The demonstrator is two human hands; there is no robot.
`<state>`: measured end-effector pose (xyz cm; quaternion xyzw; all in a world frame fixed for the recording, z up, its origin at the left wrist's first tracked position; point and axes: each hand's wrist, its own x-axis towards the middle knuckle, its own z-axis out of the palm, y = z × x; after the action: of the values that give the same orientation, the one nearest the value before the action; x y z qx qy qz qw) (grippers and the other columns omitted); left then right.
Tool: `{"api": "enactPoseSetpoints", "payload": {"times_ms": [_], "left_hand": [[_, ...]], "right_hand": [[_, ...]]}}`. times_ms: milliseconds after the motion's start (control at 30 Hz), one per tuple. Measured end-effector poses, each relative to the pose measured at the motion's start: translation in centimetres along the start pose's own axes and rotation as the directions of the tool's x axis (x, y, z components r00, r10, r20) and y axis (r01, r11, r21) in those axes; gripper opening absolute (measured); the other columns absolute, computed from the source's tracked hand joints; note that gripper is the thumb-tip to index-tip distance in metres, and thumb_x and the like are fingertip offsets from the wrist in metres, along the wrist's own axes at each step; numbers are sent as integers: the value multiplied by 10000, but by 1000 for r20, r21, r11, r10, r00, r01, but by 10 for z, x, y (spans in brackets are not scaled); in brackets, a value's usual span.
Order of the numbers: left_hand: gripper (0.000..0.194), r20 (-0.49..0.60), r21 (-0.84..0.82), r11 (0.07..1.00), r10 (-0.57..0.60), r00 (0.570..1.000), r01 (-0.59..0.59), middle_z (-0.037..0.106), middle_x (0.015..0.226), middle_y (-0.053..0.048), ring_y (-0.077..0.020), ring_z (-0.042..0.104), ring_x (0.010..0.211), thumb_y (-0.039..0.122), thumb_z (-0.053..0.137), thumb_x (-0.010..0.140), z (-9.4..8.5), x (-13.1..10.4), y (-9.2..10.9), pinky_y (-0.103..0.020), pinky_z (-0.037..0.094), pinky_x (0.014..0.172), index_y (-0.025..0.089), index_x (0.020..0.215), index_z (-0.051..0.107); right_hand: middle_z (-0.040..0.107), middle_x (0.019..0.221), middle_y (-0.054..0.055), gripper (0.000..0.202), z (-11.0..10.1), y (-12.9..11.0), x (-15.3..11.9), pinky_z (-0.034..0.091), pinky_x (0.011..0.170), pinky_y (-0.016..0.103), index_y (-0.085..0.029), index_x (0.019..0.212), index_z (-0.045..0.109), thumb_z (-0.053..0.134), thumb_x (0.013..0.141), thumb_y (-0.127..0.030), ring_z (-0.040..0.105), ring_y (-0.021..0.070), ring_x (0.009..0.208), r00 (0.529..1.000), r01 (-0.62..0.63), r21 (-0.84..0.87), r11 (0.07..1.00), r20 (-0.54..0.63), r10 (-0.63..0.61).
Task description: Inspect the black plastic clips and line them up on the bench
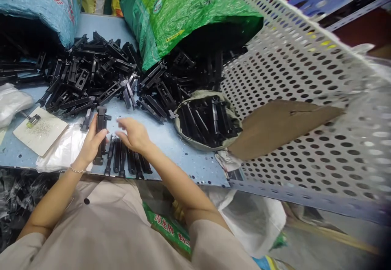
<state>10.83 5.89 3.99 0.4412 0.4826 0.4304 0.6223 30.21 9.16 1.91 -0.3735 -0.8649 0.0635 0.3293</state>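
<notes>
One card [45, 139] lies at left on the tabletop [163, 139], just beside some clear bags [64, 150]. Next, the left hand [91, 139] pinches a black part [100, 137] by its sides, thumb near the middle, above the tabletop's near edge. The part should be light and stiff, with smooth faces that may slip; its long sides look the best place to hold, clear of the knobs at the far end. Its long axis runs from the near edge away from the body, almost straight; which end is the front, I cannot tell. The right hand [132, 133] has fingers and thumb apart, nothing visible between them, over a row of parts [131, 162] pointing much the same way. Farther right stands a cloth bag [200, 145] filled with black parts.
</notes>
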Motion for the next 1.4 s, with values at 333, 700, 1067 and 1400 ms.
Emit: {"api": "enactPoseSetpoints", "payload": {"times_ms": [333,700,1067,1400], "left_hand": [[838,35,108,993,-59,998,55,660,916,-30,-141,613,640,480,645,881,0,-18,-14,-253,512,576,281,1579,226],[538,-99,401,913,126,987,-76,660,1267,-102,-266,616,1191,411,494,942,-17,-8,-23,-392,467,1028,204,1439,497],[419,59,912,372,295,954,-172,622,1146,-205,-318,620,1071,347,433,979,-8,-23,-78,-450,538,891,104,1255,635],[697,449,-81,995,-9,893,51,645,1273,-139,-215,686,928,654,488,904,19,-9,-21,-385,563,837,228,1455,453]], "right_hand": [[637,841,81,435,-2,8,7,406,668,293,-151,1025,603,274,1063,-433,563,190,760,962,-46,-73,996,265,64],[645,803,47,415,23,-60,-51,406,664,277,-176,880,579,312,1056,-440,571,159,717,889,-121,140,983,455,45],[671,1104,107,321,-38,128,-22,475,951,501,-299,1151,599,533,906,-496,567,286,1143,655,-677,421,604,-31,755],[695,789,49,456,9,-47,-62,567,686,318,-163,919,638,747,735,-566,666,177,735,633,-592,737,-326,676,378]]}}
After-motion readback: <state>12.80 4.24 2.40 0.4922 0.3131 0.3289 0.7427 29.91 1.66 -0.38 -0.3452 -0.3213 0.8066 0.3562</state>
